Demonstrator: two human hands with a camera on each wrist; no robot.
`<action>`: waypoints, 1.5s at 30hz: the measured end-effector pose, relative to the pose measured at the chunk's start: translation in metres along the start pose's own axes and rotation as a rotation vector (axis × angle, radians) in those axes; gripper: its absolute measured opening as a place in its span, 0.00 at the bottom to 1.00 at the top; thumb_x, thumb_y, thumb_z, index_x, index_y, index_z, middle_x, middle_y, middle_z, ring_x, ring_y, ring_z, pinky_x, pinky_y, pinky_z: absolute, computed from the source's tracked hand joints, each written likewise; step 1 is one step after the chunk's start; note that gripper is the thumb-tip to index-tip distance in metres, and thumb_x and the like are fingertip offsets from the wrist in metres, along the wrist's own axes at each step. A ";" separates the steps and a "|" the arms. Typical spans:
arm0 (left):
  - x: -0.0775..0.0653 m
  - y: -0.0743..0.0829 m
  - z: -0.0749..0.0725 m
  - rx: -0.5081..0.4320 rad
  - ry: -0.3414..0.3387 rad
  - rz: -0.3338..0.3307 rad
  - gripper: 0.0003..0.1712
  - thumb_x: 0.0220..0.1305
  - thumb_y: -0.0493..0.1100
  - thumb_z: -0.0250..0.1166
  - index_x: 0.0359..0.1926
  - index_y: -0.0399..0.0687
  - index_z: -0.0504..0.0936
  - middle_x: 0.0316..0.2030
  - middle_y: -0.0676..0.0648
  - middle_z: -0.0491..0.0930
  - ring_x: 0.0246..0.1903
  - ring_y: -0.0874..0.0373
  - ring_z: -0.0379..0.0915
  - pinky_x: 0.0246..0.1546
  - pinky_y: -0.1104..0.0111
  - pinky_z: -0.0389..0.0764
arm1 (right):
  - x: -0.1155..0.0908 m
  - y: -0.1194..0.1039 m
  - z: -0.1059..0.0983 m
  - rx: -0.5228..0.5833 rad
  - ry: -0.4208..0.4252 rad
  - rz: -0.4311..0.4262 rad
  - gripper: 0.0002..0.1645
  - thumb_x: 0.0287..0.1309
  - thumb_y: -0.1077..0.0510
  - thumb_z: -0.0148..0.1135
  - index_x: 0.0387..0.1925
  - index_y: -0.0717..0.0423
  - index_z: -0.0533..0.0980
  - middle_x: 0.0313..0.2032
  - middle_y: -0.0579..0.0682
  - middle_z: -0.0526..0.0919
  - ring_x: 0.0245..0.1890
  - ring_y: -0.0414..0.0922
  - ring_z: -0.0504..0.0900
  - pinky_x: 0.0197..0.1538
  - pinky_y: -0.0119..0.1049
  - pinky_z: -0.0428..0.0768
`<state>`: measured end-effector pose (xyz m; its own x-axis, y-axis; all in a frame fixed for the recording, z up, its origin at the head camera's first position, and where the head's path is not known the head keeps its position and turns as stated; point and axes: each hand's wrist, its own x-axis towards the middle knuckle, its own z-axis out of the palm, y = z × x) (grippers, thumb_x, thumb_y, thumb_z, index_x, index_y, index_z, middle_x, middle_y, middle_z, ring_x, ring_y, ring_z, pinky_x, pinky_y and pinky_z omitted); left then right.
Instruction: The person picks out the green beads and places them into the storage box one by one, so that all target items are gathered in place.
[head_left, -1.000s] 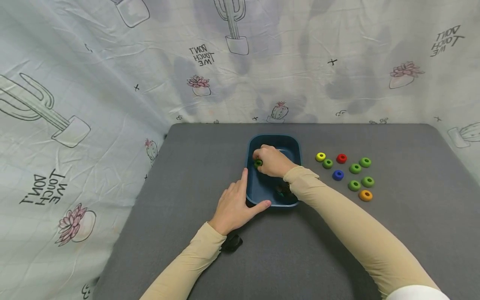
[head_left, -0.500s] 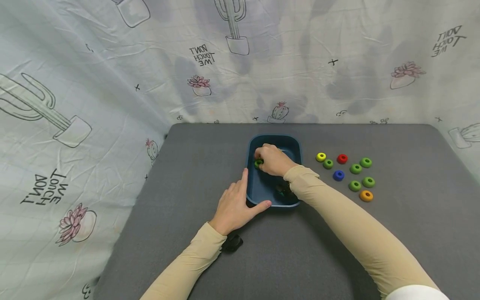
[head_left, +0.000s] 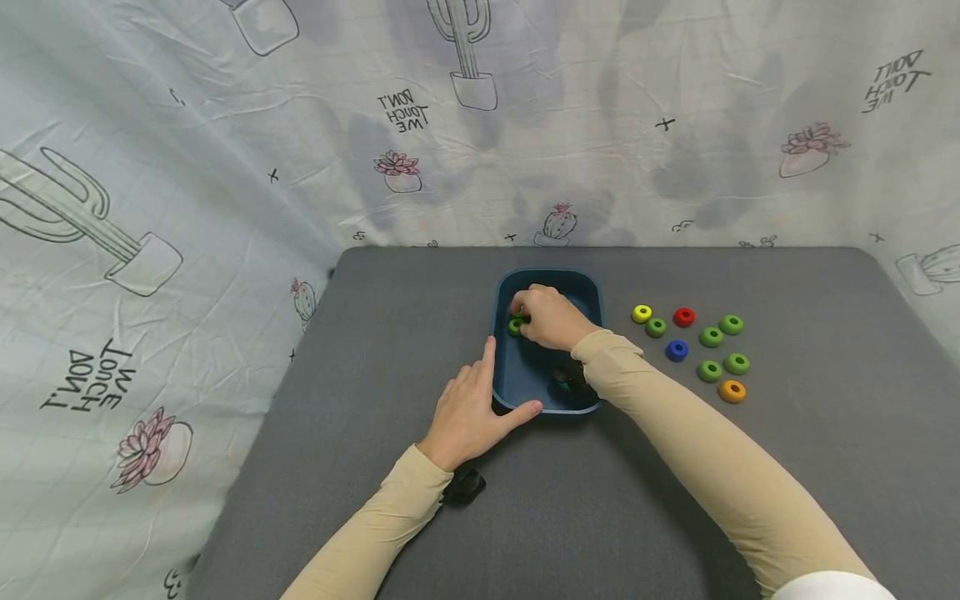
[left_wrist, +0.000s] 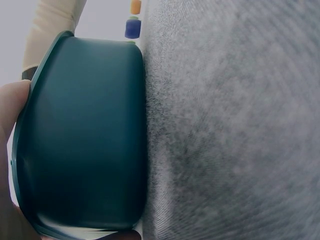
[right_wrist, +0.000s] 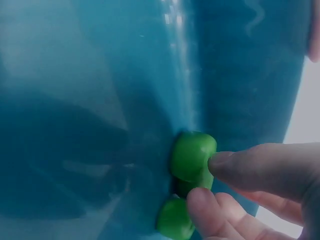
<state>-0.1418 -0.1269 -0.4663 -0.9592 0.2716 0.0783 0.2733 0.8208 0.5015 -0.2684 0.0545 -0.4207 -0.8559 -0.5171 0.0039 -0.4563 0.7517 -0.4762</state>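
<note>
In the head view my left hand (head_left: 468,417) rests on the near-left corner of a blue tray (head_left: 525,387), its fingers straight. The left wrist view shows that thumb (left_wrist: 16,97) on the tray's rim. My right hand (head_left: 551,318) reaches inside the tray, at its left wall, fingers curled. Two green beads (right_wrist: 194,156) lie against each other there. In the right wrist view my thumb touches the nearer bead and a fingertip sits by its other end, holding it lightly. The farther green bead (right_wrist: 175,220) is partly hidden by the fingers.
Right of the tray, loose on the grey table (head_left: 360,333), lie a yellow bead (head_left: 641,314), a red bead (head_left: 684,317), a blue bead (head_left: 677,351), an orange bead (head_left: 732,392) and several green ones (head_left: 711,337). A printed curtain (head_left: 600,125) hangs behind.
My right hand has shifted slightly to the right and away inside the tray, and more of the two green beads shows beneath its fingers. The left hand and tray stay put.
</note>
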 end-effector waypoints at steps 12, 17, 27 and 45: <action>0.001 0.001 0.001 0.006 -0.003 -0.005 0.69 0.60 0.83 0.58 0.85 0.48 0.40 0.69 0.40 0.75 0.57 0.45 0.75 0.58 0.48 0.75 | -0.028 0.006 -0.038 0.070 0.104 0.011 0.20 0.68 0.64 0.66 0.60 0.62 0.80 0.53 0.62 0.81 0.46 0.54 0.83 0.50 0.49 0.83; 0.001 0.001 0.001 0.006 -0.004 -0.013 0.69 0.60 0.83 0.58 0.85 0.48 0.40 0.70 0.40 0.73 0.59 0.45 0.74 0.61 0.47 0.74 | -0.044 0.012 -0.052 0.078 0.164 0.003 0.19 0.67 0.63 0.66 0.59 0.61 0.81 0.53 0.61 0.81 0.45 0.54 0.85 0.49 0.50 0.84; 0.000 0.002 0.000 -0.003 -0.003 -0.020 0.70 0.60 0.82 0.59 0.85 0.47 0.41 0.73 0.39 0.71 0.62 0.43 0.73 0.63 0.45 0.73 | -0.078 0.032 -0.074 0.108 0.204 0.078 0.20 0.68 0.62 0.67 0.60 0.59 0.80 0.54 0.60 0.81 0.46 0.54 0.84 0.51 0.53 0.81; -0.002 0.003 0.000 -0.009 0.003 -0.015 0.69 0.60 0.81 0.60 0.85 0.47 0.41 0.72 0.39 0.72 0.60 0.44 0.74 0.61 0.47 0.74 | -0.118 0.077 -0.089 0.093 0.265 0.204 0.19 0.69 0.60 0.66 0.59 0.60 0.80 0.56 0.63 0.81 0.51 0.59 0.83 0.49 0.59 0.79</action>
<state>-0.1393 -0.1247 -0.4649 -0.9634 0.2579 0.0736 0.2585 0.8202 0.5103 -0.2240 0.2099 -0.3799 -0.9661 -0.2270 0.1226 -0.2559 0.7819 -0.5684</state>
